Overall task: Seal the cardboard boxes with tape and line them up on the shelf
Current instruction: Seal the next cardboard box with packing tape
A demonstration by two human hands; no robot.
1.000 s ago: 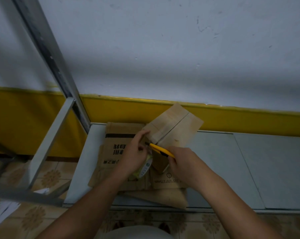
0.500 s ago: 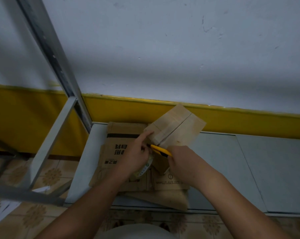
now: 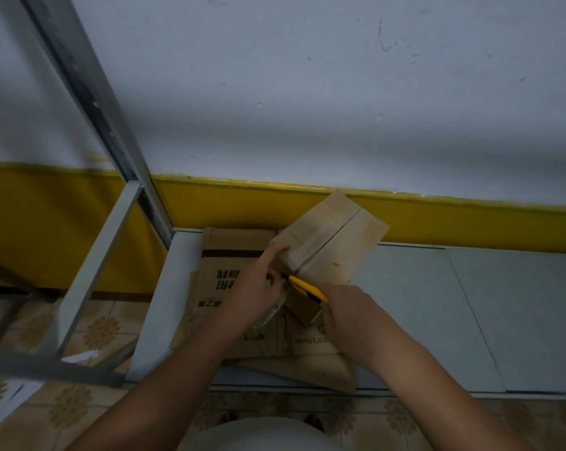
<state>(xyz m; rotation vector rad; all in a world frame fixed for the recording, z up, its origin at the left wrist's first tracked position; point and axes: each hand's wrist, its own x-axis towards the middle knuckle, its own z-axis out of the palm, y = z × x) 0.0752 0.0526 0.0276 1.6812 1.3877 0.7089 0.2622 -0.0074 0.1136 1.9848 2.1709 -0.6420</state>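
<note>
Barely any change over the last second: the small cardboard box (image 3: 333,236) stays tilted on the flattened cartons (image 3: 223,265) at the shelf's (image 3: 470,304) left end, at 12 o'clock from both hands. The left hand (image 3: 252,294) curls round the tape roll (image 3: 273,315), index finger out on the box corner. The right hand (image 3: 350,310) is clamped on the yellow utility knife (image 3: 307,288), tip pointing 10 o'clock at the box's near edge, so the tape cut looks unfinished and shelving is still ahead.

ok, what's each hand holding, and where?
Right hand grips the yellow knife by its rear end; left hand holds the tape roll, grip hidden, index finger on the box.
</note>
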